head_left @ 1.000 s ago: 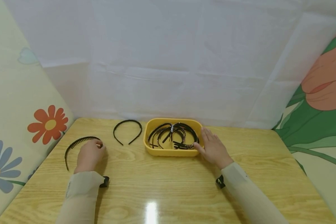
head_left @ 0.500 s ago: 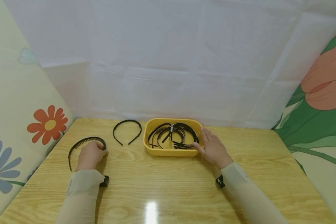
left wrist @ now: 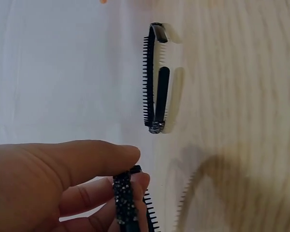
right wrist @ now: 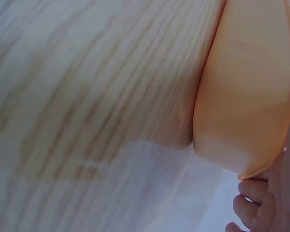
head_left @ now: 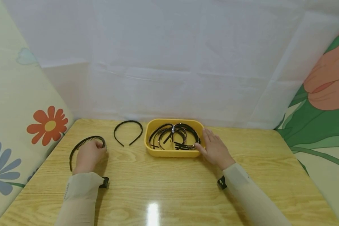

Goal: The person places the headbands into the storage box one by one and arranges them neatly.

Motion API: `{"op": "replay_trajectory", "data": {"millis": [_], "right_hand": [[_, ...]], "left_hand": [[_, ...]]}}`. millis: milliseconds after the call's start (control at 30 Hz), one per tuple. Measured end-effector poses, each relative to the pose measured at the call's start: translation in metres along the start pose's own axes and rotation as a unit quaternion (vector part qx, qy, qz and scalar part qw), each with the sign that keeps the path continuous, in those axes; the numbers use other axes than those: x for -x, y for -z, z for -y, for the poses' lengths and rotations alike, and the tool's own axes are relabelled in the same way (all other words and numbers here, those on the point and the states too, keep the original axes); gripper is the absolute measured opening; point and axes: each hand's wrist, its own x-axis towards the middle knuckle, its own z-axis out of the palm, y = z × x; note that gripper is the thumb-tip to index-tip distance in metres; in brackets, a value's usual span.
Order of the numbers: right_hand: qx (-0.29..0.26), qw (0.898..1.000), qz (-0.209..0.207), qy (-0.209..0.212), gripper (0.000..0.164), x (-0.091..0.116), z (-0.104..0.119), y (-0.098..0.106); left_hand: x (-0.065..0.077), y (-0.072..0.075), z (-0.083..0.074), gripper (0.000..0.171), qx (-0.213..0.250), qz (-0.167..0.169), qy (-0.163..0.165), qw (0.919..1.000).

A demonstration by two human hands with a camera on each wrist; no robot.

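At the left of the table, my left hand pinches the right side of a black toothed headband between thumb and fingers. Close up in the left wrist view, dark sparkly stones cover the held part of this headband. A second black headband lies between that hand and a yellow box. Several dark headbands lie in the box, one with a shiny silvery piece. My right hand rests at the box's right end, fingers straight along the wall, thumb over the rim.
The box stands near the back of the wooden table. Behind it hangs a white cloth. A flowered panel borders the left side and a tulip-patterned panel the right.
The held headband has shifted a little to the right, and its arch now sits slightly higher in view. My right hand and the box stay where they were.
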Motion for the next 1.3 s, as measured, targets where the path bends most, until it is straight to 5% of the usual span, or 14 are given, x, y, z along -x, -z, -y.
{"op": "replay_trajectory", "data": {"millis": [200, 633, 867, 1033, 1300], "right_hand": [[0.003, 1.0, -0.003, 0.001, 0.082, 0.0, 0.001, 0.001], [0.007, 1.0, -0.007, 0.003, 0.083, -0.001, 0.0, -0.001], [0.004, 1.0, -0.004, 0.002, 0.083, -0.001, 0.002, 0.0], [0.002, 1.0, 0.002, -0.002, 0.082, -0.001, 0.003, 0.001], [0.011, 1.0, -0.002, 0.002, 0.082, 0.0, 0.004, 0.002]], "left_hand": [[0.005, 0.004, -0.006, 0.033, 0.003, -0.049, -0.023, 0.9985], [0.01, 0.023, -0.025, 0.04, 0.08, -0.115, 0.011, 0.9901], [0.011, 0.033, -0.029, 0.047, 0.152, -0.135, 0.037, 0.9784], [0.015, 0.04, -0.034, 0.052, 0.268, -0.119, 0.048, 0.9548], [0.02, 0.037, -0.047, 0.054, 0.474, -0.092, 0.007, 0.8757]]}}
